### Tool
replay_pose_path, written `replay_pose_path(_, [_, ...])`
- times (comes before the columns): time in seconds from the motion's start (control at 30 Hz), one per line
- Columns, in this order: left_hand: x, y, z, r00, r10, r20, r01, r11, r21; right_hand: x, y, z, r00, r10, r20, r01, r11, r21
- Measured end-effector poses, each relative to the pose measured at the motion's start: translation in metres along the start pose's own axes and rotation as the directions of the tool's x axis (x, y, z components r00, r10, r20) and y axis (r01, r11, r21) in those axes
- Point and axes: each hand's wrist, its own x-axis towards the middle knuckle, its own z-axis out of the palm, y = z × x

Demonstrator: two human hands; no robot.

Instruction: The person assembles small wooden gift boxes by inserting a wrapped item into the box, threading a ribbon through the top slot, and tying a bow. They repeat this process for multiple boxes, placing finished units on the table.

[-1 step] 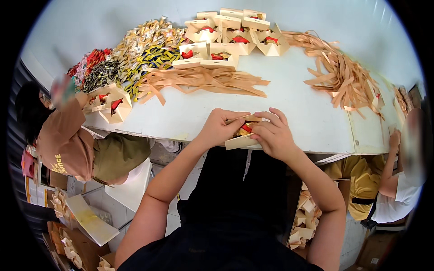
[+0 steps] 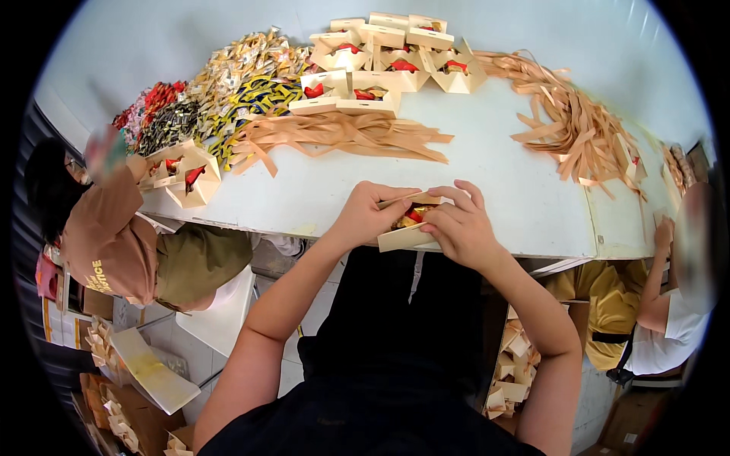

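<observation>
At the table's near edge, a small cream cardboard box (image 2: 403, 241) stands with its top open, red and gold wrapped sweets (image 2: 411, 216) showing inside. My left hand (image 2: 371, 213) grips the box's left side, thumb and fingers closed on a flap. My right hand (image 2: 460, 224) holds the right side, its thumb and some fingers bent over the opening while the index finger sticks up. The fingers partly hide the contents. Beyond my hands lies a bundle of peach ribbons (image 2: 342, 137).
Several filled open boxes (image 2: 372, 91) are grouped at the back. Piles of wrapped sweets (image 2: 251, 68) spread at the far left, and more ribbons (image 2: 574, 137) lie at right. Co-workers sit left (image 2: 114, 228) and right (image 2: 673, 334). A carton of folded boxes (image 2: 517, 357) stands below right.
</observation>
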Motion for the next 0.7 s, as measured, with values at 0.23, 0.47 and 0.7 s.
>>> replay_pose_path(0.23, [-0.014,0.008,0.001,0.994,0.093,0.05,-0.09,0.994,-0.059,-0.001,0.009,0.014,0.971,0.227,-0.08,-0.2,0.945,0.258])
replay_pose_path(0.47, [-0.023,-0.006,0.019,0.978,0.131,-0.161,-0.116,0.988,0.099,0.024,0.038,0.014,0.836,0.546,-0.052,-0.451,0.738,0.503])
replay_pose_path(0.7, [-0.022,-0.014,0.019,0.968,0.18,-0.172,-0.157,0.978,0.141,0.044,0.161,0.048,0.724,0.687,0.069,-0.681,0.695,0.231])
